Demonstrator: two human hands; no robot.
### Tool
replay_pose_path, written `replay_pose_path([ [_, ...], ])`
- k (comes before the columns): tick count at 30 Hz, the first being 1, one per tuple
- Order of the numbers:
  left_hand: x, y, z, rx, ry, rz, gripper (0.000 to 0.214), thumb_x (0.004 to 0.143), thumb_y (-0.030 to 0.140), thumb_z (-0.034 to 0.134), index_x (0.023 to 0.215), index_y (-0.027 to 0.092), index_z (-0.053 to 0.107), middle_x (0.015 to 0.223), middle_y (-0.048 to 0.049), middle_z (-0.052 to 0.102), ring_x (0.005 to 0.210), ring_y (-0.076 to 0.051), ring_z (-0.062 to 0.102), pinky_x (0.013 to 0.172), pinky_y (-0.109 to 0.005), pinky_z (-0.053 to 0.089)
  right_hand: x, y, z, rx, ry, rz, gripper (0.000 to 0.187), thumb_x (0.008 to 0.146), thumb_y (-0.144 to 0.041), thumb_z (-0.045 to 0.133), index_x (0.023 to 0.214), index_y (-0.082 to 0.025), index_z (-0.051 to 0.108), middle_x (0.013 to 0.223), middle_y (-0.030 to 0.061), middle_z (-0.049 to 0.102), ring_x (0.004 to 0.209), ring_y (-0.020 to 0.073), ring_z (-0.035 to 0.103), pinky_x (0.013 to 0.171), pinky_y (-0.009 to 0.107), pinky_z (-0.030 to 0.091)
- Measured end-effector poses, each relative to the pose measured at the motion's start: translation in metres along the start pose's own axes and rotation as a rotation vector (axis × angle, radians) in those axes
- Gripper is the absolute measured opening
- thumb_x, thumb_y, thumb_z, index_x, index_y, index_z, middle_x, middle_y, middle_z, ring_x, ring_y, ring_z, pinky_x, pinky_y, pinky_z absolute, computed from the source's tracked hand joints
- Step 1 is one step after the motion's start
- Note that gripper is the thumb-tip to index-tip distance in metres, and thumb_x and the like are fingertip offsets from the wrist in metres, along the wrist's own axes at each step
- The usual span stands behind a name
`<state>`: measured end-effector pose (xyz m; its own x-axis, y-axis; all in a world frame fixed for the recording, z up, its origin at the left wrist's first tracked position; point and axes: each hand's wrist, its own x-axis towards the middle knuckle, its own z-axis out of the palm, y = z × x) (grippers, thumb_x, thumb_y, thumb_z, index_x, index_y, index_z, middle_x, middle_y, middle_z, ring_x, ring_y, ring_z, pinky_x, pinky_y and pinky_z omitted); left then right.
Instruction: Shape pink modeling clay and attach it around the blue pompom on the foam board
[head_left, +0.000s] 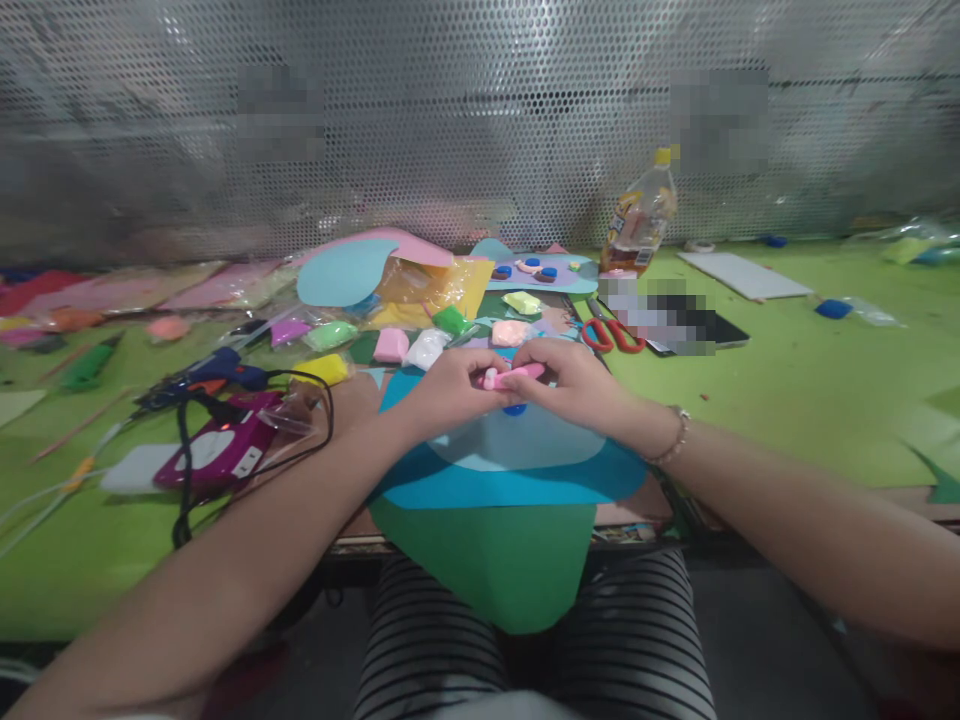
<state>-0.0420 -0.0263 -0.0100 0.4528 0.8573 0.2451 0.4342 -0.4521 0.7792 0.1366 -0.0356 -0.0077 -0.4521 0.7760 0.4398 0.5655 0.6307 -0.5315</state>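
A small, long pink piece [527,372] with a paler end is pinched between the fingers of both hands; it may be modelling clay, but I cannot be sure. My left hand [461,385] closes on its paler left end. At the other end, my right hand [566,378] grips it with thumb and fingers. Below them lies a light blue paper shape [495,440] on a larger bright blue one [517,488], with a dark blue bit [515,409] just under the fingers. A green paper shape [502,560] hangs over the table's front edge.
Several wrapped clay packs, such as a white one [427,349], lie beyond my hands. Red-handled scissors [613,336] and a tilted bottle [641,220] are to the right. A glue gun [217,372], magenta power strip [225,445] and cables lie left.
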Motion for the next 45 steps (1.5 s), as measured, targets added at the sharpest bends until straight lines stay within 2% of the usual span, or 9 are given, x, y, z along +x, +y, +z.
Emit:
replay_pose_path([
  [7, -0.0011, -0.0008, 0.0006, 0.123, 0.054, 0.066, 0.024, 0.067, 0.038, 0.066, 0.07, 0.014, 0.065, 0.065, 0.0003, 0.058, 0.058, -0.009, 0.045, 0.053, -0.023, 0.035, -0.0012, -0.0001, 0.0001, -0.036, 0.017, -0.046, 0.026, 0.082, -0.04, 0.056, 0.07, -0.016, 0.053, 0.067, 0.0006, 0.053, 0.062, 0.0102, 0.045, 0.057, 0.024, 0.033],
  [14, -0.0006, 0.0022, 0.0018, 0.155, 0.09, 0.057, 0.023, 0.063, 0.035, 0.072, 0.073, 0.015, 0.067, 0.06, 0.0029, 0.053, 0.055, -0.008, 0.041, 0.052, -0.022, 0.033, -0.0003, -0.0056, -0.0023, 0.232, -0.08, 0.155, 0.035, 0.088, -0.044, 0.042, 0.065, -0.017, 0.046, 0.059, -0.002, 0.049, 0.055, 0.0091, 0.044, 0.054, 0.023, 0.033],
  [17, -0.0008, 0.0015, 0.0035, 0.206, 0.112, 0.089, 0.021, 0.065, 0.034, 0.071, 0.072, 0.015, 0.066, 0.061, 0.002, 0.055, 0.056, -0.008, 0.042, 0.052, -0.022, 0.033, 0.0008, -0.004, 0.0003, 0.199, -0.087, 0.195, 0.03, 0.086, -0.041, 0.047, 0.068, -0.017, 0.05, 0.058, -0.0025, 0.051, 0.054, 0.0085, 0.044, 0.053, 0.022, 0.032],
  [25, -0.0021, -0.0019, 0.0063, 0.302, 0.167, 0.254, 0.024, 0.072, 0.039, 0.065, 0.066, 0.016, 0.062, 0.059, 0.001, 0.056, 0.055, -0.009, 0.044, 0.054, -0.023, 0.034, 0.0021, -0.0016, 0.0037, 0.159, -0.072, 0.172, 0.019, 0.082, -0.033, 0.053, 0.071, -0.017, 0.053, 0.062, -0.0013, 0.055, 0.058, 0.01, 0.048, 0.054, 0.022, 0.033],
  [29, -0.0026, -0.0004, 0.0064, 0.295, 0.168, 0.254, 0.023, 0.072, 0.038, 0.064, 0.066, 0.016, 0.062, 0.058, 0.0016, 0.054, 0.054, -0.009, 0.042, 0.053, -0.023, 0.034, 0.0018, -0.0014, 0.0028, 0.201, -0.086, 0.185, 0.027, 0.082, -0.041, 0.053, 0.07, -0.017, 0.053, 0.06, -0.0018, 0.054, 0.057, 0.0098, 0.047, 0.054, 0.023, 0.033],
  [33, -0.0026, 0.0007, 0.0065, 0.283, 0.169, 0.231, 0.02, 0.07, 0.035, 0.068, 0.07, 0.016, 0.064, 0.06, 0.0017, 0.055, 0.056, -0.009, 0.044, 0.056, -0.024, 0.036, 0.0023, 0.0004, 0.0024, 0.344, -0.12, 0.17, 0.037, 0.089, -0.044, 0.041, 0.064, -0.017, 0.047, 0.056, -0.0023, 0.049, 0.054, 0.0087, 0.047, 0.054, 0.023, 0.035],
  [35, -0.0024, -0.0001, 0.0067, 0.295, 0.161, 0.237, 0.016, 0.07, 0.032, 0.067, 0.071, 0.016, 0.064, 0.06, 0.002, 0.055, 0.057, -0.01, 0.045, 0.057, -0.024, 0.036, 0.0028, 0.0008, 0.0026, 0.383, -0.132, 0.188, 0.034, 0.088, -0.041, 0.042, 0.064, -0.017, 0.045, 0.055, -0.0025, 0.049, 0.053, 0.0084, 0.047, 0.052, 0.022, 0.036],
  [40, -0.0012, -0.0041, 0.0071, 0.368, 0.171, 0.283, 0.016, 0.071, 0.029, 0.067, 0.066, 0.016, 0.06, 0.056, 0.004, 0.047, 0.055, -0.009, 0.042, 0.055, -0.023, 0.034, 0.0036, -0.0032, 0.0019, 0.317, -0.101, 0.241, 0.025, 0.084, -0.033, 0.05, 0.065, -0.016, 0.05, 0.054, -0.0025, 0.051, 0.051, 0.0079, 0.046, 0.05, 0.022, 0.034],
  [45, -0.0008, -0.0056, 0.007, 0.378, 0.18, 0.315, 0.015, 0.072, 0.03, 0.068, 0.073, 0.016, 0.062, 0.062, 0.0019, 0.054, 0.058, -0.01, 0.045, 0.057, -0.024, 0.035, 0.0033, -0.0044, 0.0018, 0.278, -0.066, 0.262, 0.021, 0.081, -0.033, 0.054, 0.068, -0.017, 0.052, 0.053, -0.0038, 0.052, 0.05, 0.0079, 0.046, 0.049, 0.022, 0.034],
])
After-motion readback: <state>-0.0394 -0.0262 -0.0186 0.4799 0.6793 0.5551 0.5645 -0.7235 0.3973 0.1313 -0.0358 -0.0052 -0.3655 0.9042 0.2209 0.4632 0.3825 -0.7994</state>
